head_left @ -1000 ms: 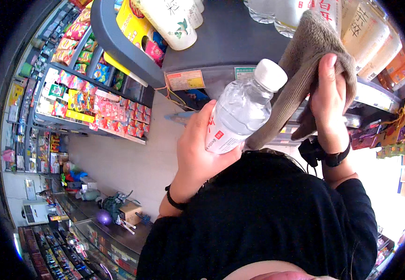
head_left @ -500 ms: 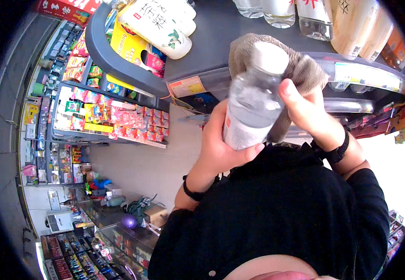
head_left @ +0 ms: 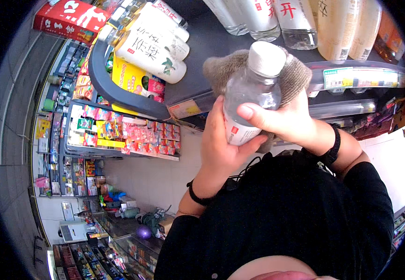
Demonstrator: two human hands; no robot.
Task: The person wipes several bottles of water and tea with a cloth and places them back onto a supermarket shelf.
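A clear plastic bottle (head_left: 253, 93) with a white cap and a white label is held up in front of my chest, slightly tilted, cap end away from me. My left hand (head_left: 217, 148) is closed round its lower part. A grey-brown cloth (head_left: 296, 70) wraps behind the bottle and shows on both sides of it. My right hand (head_left: 292, 122) grips the cloth against the bottle, its thumb lying across the bottle's front; its other fingers are hidden behind.
A dark shelf (head_left: 200, 56) with a rounded rim lies just beyond my hands. White bottles (head_left: 153, 51) stand on its left; clear bottles (head_left: 298, 28) and amber-tinted bottles (head_left: 337, 32) stand at its back right. A snack rack (head_left: 137, 137) is on the left.
My right hand has moved inward and down, and its thumb now lies over the bottle. The cloth has shifted left with it. The view has tilted slightly.
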